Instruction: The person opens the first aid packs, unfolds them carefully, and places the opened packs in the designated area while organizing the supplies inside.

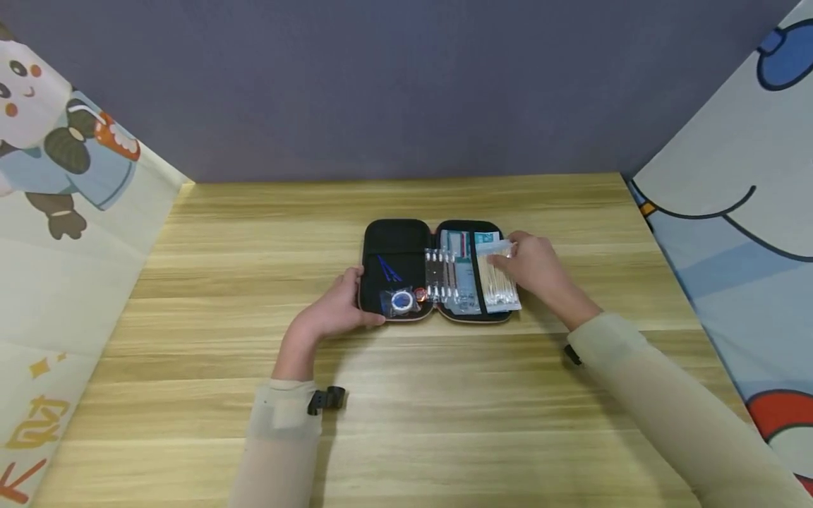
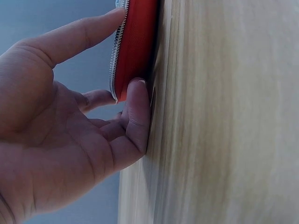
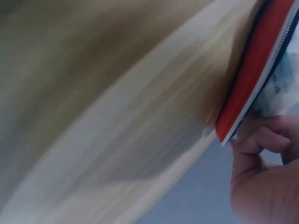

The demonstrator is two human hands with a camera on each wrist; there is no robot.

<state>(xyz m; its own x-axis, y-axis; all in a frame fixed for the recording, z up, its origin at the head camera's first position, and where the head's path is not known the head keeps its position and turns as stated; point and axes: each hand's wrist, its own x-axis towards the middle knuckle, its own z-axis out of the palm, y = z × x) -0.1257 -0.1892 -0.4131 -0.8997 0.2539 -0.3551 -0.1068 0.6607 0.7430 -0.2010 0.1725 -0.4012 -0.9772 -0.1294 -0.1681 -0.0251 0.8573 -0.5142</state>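
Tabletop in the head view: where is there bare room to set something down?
Free: the tabletop between both sleeves; the strip between case and back wall; the stretch between left hand and left panel. Crowded: the case's right half, with packets and the right hand.

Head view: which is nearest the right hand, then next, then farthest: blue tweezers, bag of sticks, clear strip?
1. Bag of sticks: pinched in the right hand, over the right half of the case.
2. Clear strip: by the middle fold.
3. Blue tweezers: farthest, on the left half.
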